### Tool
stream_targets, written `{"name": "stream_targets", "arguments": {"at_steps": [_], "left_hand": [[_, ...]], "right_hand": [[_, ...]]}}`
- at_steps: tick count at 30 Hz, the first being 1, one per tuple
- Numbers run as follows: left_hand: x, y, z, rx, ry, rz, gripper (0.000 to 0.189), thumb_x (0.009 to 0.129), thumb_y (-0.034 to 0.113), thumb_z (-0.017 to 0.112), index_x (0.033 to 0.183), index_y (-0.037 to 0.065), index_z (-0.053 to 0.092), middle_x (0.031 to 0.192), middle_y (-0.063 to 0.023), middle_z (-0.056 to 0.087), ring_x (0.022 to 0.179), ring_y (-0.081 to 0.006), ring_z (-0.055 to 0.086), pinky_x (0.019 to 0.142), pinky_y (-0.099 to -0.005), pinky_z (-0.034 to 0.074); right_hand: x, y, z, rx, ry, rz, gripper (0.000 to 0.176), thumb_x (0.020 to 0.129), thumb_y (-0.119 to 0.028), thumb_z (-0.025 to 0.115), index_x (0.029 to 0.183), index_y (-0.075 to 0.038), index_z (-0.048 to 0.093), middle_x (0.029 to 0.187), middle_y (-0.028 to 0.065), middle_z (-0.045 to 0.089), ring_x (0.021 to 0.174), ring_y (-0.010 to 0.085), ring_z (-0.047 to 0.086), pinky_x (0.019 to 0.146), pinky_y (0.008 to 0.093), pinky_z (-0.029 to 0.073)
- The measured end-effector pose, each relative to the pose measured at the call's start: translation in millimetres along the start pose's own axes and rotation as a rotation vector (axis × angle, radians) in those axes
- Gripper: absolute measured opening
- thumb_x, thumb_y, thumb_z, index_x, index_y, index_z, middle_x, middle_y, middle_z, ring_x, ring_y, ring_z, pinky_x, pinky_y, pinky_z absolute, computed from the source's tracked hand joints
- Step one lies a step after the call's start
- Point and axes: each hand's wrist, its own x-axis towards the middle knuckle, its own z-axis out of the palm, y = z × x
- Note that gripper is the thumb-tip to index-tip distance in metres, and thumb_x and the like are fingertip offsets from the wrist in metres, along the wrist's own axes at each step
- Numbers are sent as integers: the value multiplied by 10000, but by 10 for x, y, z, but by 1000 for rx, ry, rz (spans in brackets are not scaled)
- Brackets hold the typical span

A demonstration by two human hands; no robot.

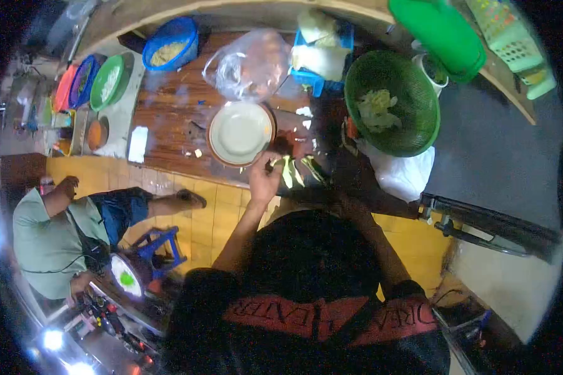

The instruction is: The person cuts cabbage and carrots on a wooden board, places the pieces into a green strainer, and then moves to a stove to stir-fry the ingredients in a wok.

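My left hand (265, 178) is at the near edge of the wooden table, its fingers curled in beside pale strips of a green-skinned vegetable (288, 171). What the fingers grip is too small and blurred to make out. Another green-edged piece (311, 167) lies just right of these strips. Beyond my left hand sits a cream plate with a brown rim (239, 132). My right hand (347, 203) is in deep shadow close to my body, and its fingers do not show.
A green mesh basket (413, 134) with pale leaves stands right, above a white plastic bag (403, 172). At the back are a clear bag (253, 65), a blue basket (187, 47) and a blue container (347, 47). Another person (34, 240) is at lower left, near a blue stool (156, 247).
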Motion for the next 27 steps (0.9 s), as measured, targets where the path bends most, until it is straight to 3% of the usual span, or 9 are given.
{"name": "stream_targets", "arguments": {"at_steps": [5,8,10,13,14,16,23,25,27], "left_hand": [[997,561,361,-31,32,155,194,700,15,594,892,33,618,830,-92,590,785,-180,560,721,-265,435],[1629,804,688,-202,119,233,227,728,74,609,948,16,613,865,-129,597,807,-211,565,744,-284,441],[1985,981,853,-252,140,321,251,739,100,616,974,11,605,880,-143,596,821,-220,566,751,-295,444],[2272,937,974,-17,183,290,282,761,121,609,1014,0,574,935,-160,598,843,-228,572,763,-309,450],[2245,945,931,-73,180,265,283,767,109,598,1025,0,561,943,-165,596,843,-228,572,759,-318,453],[2002,863,795,-170,171,258,234,789,84,563,1006,-1,546,902,-154,592,818,-226,571,739,-326,450],[263,-222,308,52,95,-32,104,828,68,536,896,-9,518,811,-109,560,776,-181,537,729,-298,428],[13,-568,311,80,91,70,131,817,45,524,943,8,510,875,-139,556,810,-223,551,745,-316,428],[-138,-601,308,190,-26,39,175,813,33,512,987,16,499,917,-171,538,841,-289,550,752,-330,432]], "right_hand": [[-122,298,-68,-348,-105,-45,369,820,-275,541,1111,-53,495,1017,216,556,779,367,575,635,421,495],[-30,255,-214,361,-15,249,375,812,-305,555,1085,-49,525,1032,216,553,796,364,572,684,417,495],[44,517,-95,-439,109,-135,350,814,-316,557,1034,-43,557,1002,216,564,824,364,562,745,423,475],[87,416,-107,-472,660,-493,395,885,-265,504,1189,-19,448,1021,183,541,916,308,515,856,412,417],[71,413,-106,-464,645,-495,395,885,-265,504,1189,-19,448,1021,183,541,916,308,515,856,412,417],[-4,338,-115,689,135,109,389,873,-263,517,1161,-4,470,1046,211,536,951,325,515,843,411,423],[145,90,-244,-84,-182,178,323,881,-277,481,1081,-27,529,944,192,606,837,298,587,743,416,467],[88,205,19,-524,288,-410,329,871,-245,500,1093,-2,506,855,227,595,755,284,601,656,398,470],[211,-80,-64,-345,122,-279,339,860,-225,516,1107,6,488,836,210,592,685,264,589,602,371,463]]}}
